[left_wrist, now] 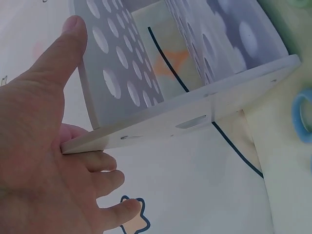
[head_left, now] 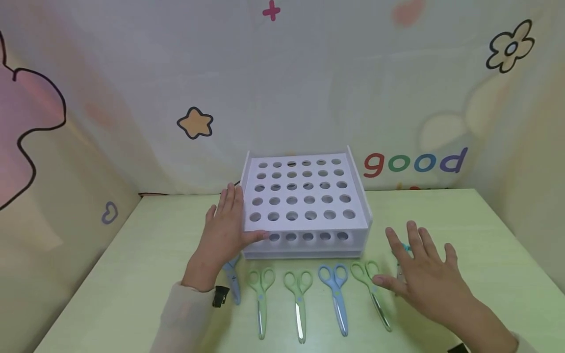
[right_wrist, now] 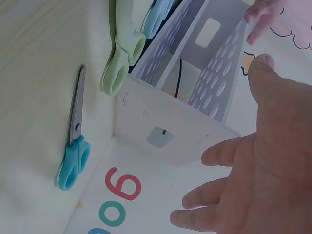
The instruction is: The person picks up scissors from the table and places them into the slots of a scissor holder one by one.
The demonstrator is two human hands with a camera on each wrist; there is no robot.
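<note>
Toward the back of the pale green desk [head_left: 167, 235], before a printed cloth backdrop [head_left: 309, 98], I see the white rack [head_left: 300, 193], its top panel pierced by five rows of six round holes. From the head view I have the left hand [head_left: 226, 228] against the rack's left side, fingers straight and thumb stretched across the front corner; it touches the rack without curling round it. The right hand [head_left: 423, 274] is wide open over the desk, fingers spread, apart from the rack on its right and holding nothing.

Just in front of the rack I count five pairs of scissors: a blue pair [head_left: 234, 282] partly behind the left wrist, then a green pair [head_left: 261, 298], a second green pair [head_left: 299, 300], another blue pair [head_left: 337, 296] and a slanted green pair [head_left: 374, 290]. The middle three have their handles toward the rack. A turquoise-handled pair [right_wrist: 76, 127] is mostly covered by the right hand from above, yet my right wrist view shows it lying on the desk, metal blades together, well apart from the fingers. Coloured "good" lettering [head_left: 400, 163] marks the backdrop right of the rack.
</note>
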